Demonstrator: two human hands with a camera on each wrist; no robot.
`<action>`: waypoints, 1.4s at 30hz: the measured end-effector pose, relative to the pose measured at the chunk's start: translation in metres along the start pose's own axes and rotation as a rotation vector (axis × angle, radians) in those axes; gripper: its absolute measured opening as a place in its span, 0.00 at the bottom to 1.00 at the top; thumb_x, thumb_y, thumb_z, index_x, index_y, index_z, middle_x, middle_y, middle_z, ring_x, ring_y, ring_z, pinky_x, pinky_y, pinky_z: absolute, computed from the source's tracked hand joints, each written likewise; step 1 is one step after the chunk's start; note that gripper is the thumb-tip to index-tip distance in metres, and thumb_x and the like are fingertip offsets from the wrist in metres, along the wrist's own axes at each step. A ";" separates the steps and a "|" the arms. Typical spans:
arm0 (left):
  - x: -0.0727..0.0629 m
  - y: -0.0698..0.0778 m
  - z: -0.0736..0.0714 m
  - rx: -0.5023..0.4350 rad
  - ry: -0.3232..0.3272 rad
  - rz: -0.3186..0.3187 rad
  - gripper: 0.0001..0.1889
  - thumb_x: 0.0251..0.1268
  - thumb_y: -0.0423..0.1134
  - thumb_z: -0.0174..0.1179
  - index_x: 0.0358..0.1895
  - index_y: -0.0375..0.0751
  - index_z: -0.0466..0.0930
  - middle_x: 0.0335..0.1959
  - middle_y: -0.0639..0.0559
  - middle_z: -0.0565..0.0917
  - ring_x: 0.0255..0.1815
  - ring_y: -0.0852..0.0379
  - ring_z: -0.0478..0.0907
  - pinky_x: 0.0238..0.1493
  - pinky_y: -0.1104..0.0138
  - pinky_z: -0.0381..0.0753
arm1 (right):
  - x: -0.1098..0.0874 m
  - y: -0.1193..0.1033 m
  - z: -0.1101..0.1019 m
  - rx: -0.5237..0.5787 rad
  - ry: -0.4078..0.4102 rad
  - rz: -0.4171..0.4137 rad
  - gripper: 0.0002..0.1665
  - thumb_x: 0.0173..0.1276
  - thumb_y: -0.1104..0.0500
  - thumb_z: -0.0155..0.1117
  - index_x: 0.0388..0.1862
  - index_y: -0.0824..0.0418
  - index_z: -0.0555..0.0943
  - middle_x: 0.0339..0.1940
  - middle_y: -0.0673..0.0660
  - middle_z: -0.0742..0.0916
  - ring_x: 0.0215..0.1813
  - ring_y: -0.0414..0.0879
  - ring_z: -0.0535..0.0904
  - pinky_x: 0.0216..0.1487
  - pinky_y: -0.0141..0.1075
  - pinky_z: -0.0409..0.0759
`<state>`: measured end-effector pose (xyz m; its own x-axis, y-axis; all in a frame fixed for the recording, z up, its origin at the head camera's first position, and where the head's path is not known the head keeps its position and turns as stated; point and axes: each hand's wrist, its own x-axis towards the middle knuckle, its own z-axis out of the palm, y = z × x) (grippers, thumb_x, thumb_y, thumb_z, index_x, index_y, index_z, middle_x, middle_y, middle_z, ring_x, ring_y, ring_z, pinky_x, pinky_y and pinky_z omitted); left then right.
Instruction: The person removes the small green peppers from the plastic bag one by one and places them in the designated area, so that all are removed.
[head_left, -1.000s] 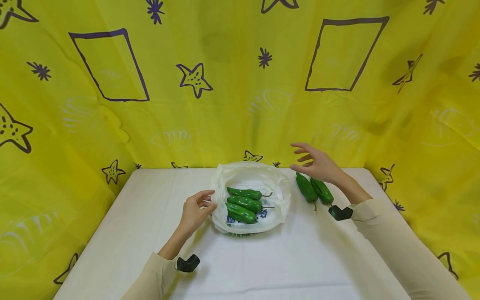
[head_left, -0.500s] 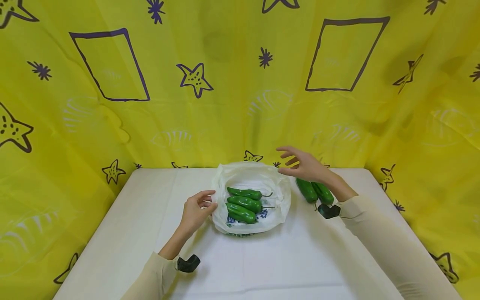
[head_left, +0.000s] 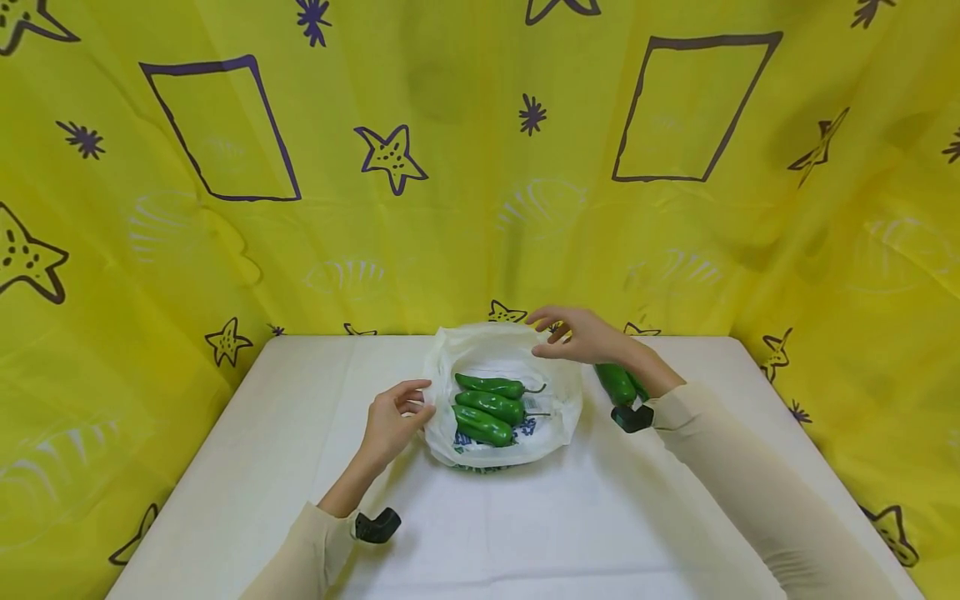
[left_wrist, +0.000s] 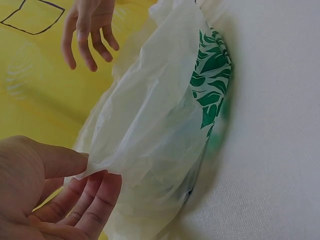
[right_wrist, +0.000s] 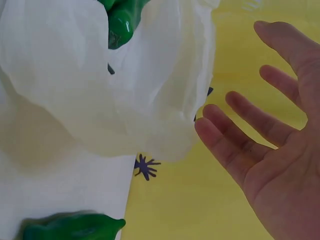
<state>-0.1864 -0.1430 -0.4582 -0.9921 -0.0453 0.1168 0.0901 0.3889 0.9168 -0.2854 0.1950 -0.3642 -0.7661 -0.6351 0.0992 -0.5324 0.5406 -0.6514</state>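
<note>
A thin whitish plastic bag [head_left: 487, 343] with green and blue print stands open on the table. Inside lie three glossy green peppers [head_left: 489, 407], side by side with stems to the right. My left hand [head_left: 390, 421] pinches the bag's left rim; the left wrist view shows thumb and fingers [left_wrist: 102, 200] on the film. Over the bag's back right rim hovers my right hand [head_left: 588, 336], fingers spread and holding nothing. In the right wrist view its fingertips [right_wrist: 205, 127] come close to the bag's edge. Right of the bag lie two more green peppers [head_left: 615, 383], partly hidden by the right forearm.
The table [head_left: 525, 533] is covered with a white cloth. Directly behind its far edge hangs a yellow curtain [head_left: 465, 250] with starfish and frame drawings, and it also closes off both sides. A dark wrist camera [head_left: 377, 526] sits on the left cuff.
My right hand has moved left from above the two loose peppers to the bag's back right rim, sinking slightly. The left hand, the bag and the peppers have stayed in place.
</note>
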 end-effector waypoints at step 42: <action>0.000 0.001 -0.001 -0.007 0.005 -0.001 0.20 0.62 0.28 0.70 0.58 0.39 0.85 0.41 0.45 0.84 0.39 0.53 0.84 0.31 0.72 0.79 | 0.052 0.011 0.057 0.098 -0.275 0.015 0.25 0.74 0.62 0.65 0.67 0.66 0.76 0.69 0.64 0.79 0.68 0.61 0.77 0.64 0.50 0.78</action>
<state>-0.1863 -0.1433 -0.4568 -0.9918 -0.0501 0.1179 0.0900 0.3826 0.9195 -0.3109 0.1366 -0.4089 -0.6398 -0.7607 -0.1100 -0.4745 0.5035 -0.7221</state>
